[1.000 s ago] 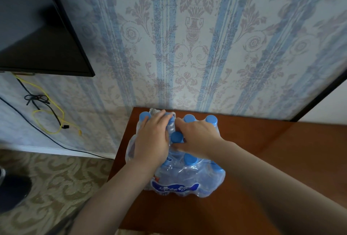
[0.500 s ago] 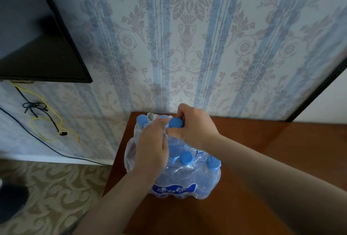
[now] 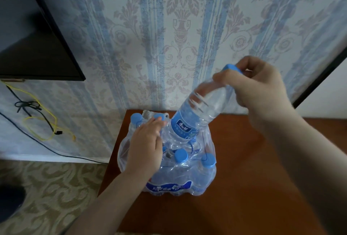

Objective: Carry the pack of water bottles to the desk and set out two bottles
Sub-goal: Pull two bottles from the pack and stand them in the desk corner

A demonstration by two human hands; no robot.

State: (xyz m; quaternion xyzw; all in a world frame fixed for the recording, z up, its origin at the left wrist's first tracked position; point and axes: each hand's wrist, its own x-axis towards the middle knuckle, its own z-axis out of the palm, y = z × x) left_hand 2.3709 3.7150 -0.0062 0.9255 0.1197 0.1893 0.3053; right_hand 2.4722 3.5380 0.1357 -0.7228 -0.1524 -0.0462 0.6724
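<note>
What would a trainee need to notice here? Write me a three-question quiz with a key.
1. True or false: the pack rests on the desk.
2. The right hand holds the bottle near its: A cap, B base, C label?
3. Fill in: the left hand presses down on the ____.

Key: 1 true. 2 A; the bottle is tilted, its base still in the torn wrap. 3 pack.

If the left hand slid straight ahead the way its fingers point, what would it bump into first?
Probably the blue cap of a bottle at the back of the plastic-wrapped pack of water bottles. The left hand lies flat on the pack, fingertips almost at that cap. Beyond it is the patterned wallpaper, though depth is unclear.
</note>
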